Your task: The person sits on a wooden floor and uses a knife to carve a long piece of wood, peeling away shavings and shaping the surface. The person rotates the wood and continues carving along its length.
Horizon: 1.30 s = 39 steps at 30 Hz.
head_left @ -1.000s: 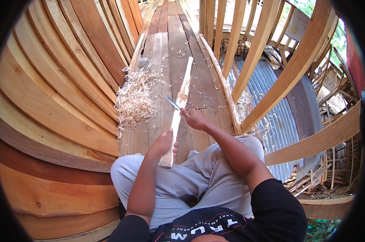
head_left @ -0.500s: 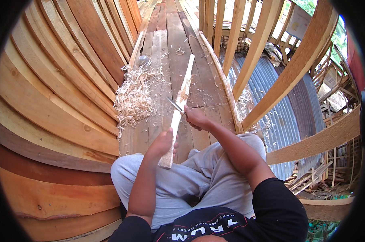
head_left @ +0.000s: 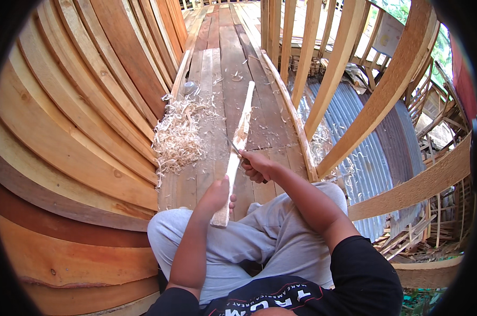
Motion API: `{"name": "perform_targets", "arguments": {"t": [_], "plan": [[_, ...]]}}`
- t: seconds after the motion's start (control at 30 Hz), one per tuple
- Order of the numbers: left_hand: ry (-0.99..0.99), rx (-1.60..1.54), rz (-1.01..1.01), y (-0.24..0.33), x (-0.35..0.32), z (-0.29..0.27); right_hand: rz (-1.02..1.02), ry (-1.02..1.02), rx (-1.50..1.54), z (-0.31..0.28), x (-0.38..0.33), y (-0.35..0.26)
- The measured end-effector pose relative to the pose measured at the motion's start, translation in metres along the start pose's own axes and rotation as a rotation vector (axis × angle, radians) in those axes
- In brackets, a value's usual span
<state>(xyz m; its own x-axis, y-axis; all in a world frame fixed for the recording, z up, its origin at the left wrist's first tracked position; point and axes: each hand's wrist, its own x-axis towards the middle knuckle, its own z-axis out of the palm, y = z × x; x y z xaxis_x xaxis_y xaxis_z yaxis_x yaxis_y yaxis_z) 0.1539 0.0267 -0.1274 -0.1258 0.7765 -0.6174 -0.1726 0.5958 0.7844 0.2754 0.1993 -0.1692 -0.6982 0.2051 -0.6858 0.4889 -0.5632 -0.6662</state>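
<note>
A long, pale, peeled wooden stick (head_left: 234,161) slants away from me, its thick near end by my crossed legs and its thin far end above the floorboards. Its middle has a rough brownish patch. My left hand (head_left: 217,196) is wrapped round the stick close to the thick end. In my right hand (head_left: 257,165) is a knife (head_left: 233,145), held in a closed grip, with the blade lying across the stick just nearer than the brownish patch. Most of the knife's handle is hidden by my fingers.
Curly wood shavings (head_left: 180,134) lie heaped on the plank floor (head_left: 207,73), beside a wall of slanted boards (head_left: 75,100) at left. A small round greyish object (head_left: 190,87) sits behind the heap. Wooden railing slats (head_left: 337,63) stand at right, with corrugated metal sheets (head_left: 349,152) beyond.
The knife blade has turned to point more steeply away and shows less of its flat. My right hand has shifted slightly nearer. The whole view has dipped a little.
</note>
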Motion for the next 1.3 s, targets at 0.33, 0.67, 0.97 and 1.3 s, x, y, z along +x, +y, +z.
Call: {"name": "perform_targets", "arguments": {"t": [0.33, 0.67, 0.97, 1.3], "plan": [[-0.022, 0.236, 0.068, 0.004, -0.012, -0.022, -0.034, -0.357, 0.215, -0.025, -0.008, 0.002], [-0.109, -0.002, 0.1, 0.003, -0.005, -0.005, -0.542, 0.587, -0.666, -0.002, -0.023, -0.002], [-0.055, -0.16, 0.077, -0.015, 0.014, 0.014, -0.467, 0.865, -0.934, 0.019, -0.01, -0.001], [-0.109, -0.059, 0.083, -0.016, 0.013, 0.007, -0.167, 0.361, -0.295, 0.005, -0.014, 0.0]]}}
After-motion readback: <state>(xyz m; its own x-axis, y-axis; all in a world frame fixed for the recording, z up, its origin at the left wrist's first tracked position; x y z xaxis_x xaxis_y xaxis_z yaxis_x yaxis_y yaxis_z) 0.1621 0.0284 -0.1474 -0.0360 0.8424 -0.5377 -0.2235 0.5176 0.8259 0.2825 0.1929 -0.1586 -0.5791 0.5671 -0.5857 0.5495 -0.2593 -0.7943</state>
